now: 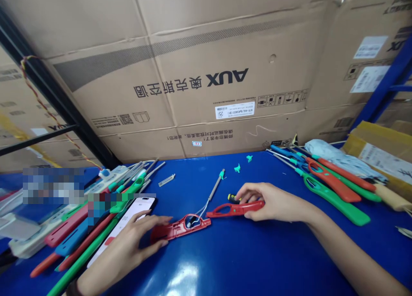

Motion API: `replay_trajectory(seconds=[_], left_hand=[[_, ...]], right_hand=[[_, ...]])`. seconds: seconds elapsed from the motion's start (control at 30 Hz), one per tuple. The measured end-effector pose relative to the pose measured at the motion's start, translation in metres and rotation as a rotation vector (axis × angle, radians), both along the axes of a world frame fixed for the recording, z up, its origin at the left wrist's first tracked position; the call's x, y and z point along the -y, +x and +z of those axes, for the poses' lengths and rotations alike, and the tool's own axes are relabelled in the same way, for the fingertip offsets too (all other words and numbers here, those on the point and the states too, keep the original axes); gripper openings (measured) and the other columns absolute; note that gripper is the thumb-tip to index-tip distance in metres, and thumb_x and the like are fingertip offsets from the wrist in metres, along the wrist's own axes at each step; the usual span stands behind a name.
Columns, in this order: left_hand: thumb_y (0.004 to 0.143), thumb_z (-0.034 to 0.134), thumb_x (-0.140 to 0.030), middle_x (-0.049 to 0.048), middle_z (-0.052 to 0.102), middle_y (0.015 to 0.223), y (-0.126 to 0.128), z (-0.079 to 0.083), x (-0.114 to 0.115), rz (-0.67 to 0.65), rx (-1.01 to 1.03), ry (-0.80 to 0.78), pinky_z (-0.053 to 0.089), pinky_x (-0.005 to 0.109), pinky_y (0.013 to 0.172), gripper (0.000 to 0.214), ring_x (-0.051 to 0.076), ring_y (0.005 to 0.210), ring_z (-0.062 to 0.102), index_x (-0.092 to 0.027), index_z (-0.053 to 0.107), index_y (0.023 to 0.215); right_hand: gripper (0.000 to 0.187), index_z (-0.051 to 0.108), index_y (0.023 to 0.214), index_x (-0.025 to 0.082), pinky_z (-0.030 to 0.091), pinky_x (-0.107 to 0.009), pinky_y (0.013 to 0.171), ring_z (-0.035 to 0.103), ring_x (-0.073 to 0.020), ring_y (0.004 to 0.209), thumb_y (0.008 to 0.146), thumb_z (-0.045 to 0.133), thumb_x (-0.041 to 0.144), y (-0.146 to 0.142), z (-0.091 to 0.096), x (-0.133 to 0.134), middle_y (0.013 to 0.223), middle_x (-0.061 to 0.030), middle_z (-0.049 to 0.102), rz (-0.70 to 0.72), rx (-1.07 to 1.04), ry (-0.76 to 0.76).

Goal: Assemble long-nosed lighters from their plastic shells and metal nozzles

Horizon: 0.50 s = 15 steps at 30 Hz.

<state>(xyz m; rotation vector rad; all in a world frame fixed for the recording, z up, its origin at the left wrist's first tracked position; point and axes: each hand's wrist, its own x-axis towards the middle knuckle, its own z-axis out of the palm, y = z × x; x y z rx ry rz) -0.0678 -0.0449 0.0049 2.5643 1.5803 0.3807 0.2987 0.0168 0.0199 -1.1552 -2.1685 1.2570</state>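
My left hand [137,233] grips the left end of an opened red lighter casing half [180,229] between thumb and fingers, its hollow side up on the table. White wires and a dark part [190,221] sit in it. The wires run to a thin metal tube [213,188] with a green piece [222,174] at its far end. My right hand [268,201] pinches the other red casing half [240,209], which has a long oval opening. Its tip is close to the first half. Behind my right fingers lies a yellow-and-black tool handle [231,198], partly hidden.
Long lighters in several colours lie in piles at left [75,227] and right [334,188]. A phone [128,218] lies beneath my left wrist. Small green parts [237,168] and a clear strip [166,180] lie farther back. A large cardboard box [193,51] walls off the rear.
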Motion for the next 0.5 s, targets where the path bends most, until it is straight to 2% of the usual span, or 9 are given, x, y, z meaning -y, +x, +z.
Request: replay_trajectory(seconds=[0.13, 0.23, 0.37, 0.43, 0.5], left_hand=[[0.080, 0.063, -0.044, 0.0001, 0.070, 0.108, 0.000, 0.001, -0.003, -0.015, -0.032, 0.045, 0.052, 0.032, 0.089, 0.034, 0.024, 0.106, 0.063, -0.032, 0.065, 0.112], [0.079, 0.065, -0.046, 0.0025, 0.068, 0.110, 0.009, -0.003, -0.004, -0.035, -0.015, 0.064, 0.052, 0.032, 0.089, 0.038, 0.024, 0.103, 0.064, -0.030, 0.063, 0.114], [0.087, 0.057, -0.034, 0.0037, 0.065, 0.112, 0.026, -0.011, -0.007, -0.081, 0.087, 0.024, 0.052, 0.027, 0.087, 0.031, 0.019, 0.098, 0.064, -0.028, 0.058, 0.118], [0.088, 0.055, -0.029, 0.0033, 0.065, 0.110, 0.035, -0.013, -0.007, -0.116, 0.134, -0.014, 0.051, 0.025, 0.086, 0.031, 0.017, 0.097, 0.064, -0.028, 0.056, 0.119], [0.087, 0.057, -0.027, 0.0029, 0.065, 0.107, 0.042, -0.012, -0.006, -0.161, 0.180, -0.039, 0.052, 0.024, 0.083, 0.033, 0.016, 0.094, 0.065, -0.027, 0.054, 0.120]], right_hand=[[0.026, 0.063, 0.098, 0.022, 0.047, -0.028, 0.062, 0.065, -0.0209, 0.075, 0.072, 0.064, 0.019, 0.004, -0.003, -0.003, 0.081, -0.0022, 0.069, -0.144, 0.308, 0.149], [0.024, 0.062, 0.102, 0.022, 0.047, -0.034, 0.067, 0.065, -0.0265, 0.083, 0.078, 0.062, 0.021, -0.002, -0.008, -0.003, 0.087, -0.0056, 0.068, -0.272, 0.513, 0.357], [0.045, 0.057, 0.113, 0.022, 0.045, -0.041, 0.086, 0.056, -0.0291, 0.105, 0.075, 0.070, 0.041, -0.013, -0.010, 0.002, 0.112, -0.0088, 0.061, -0.176, 0.417, 0.542], [0.040, 0.056, 0.114, 0.024, 0.044, -0.040, 0.090, 0.055, -0.0256, 0.108, 0.081, 0.064, 0.045, -0.019, -0.012, 0.006, 0.115, -0.0070, 0.060, -0.114, 0.320, 0.582], [0.028, 0.057, 0.114, 0.026, 0.042, -0.038, 0.095, 0.053, -0.0212, 0.112, 0.088, 0.056, 0.037, -0.028, -0.016, 0.010, 0.120, -0.0045, 0.059, -0.043, 0.239, 0.612]])
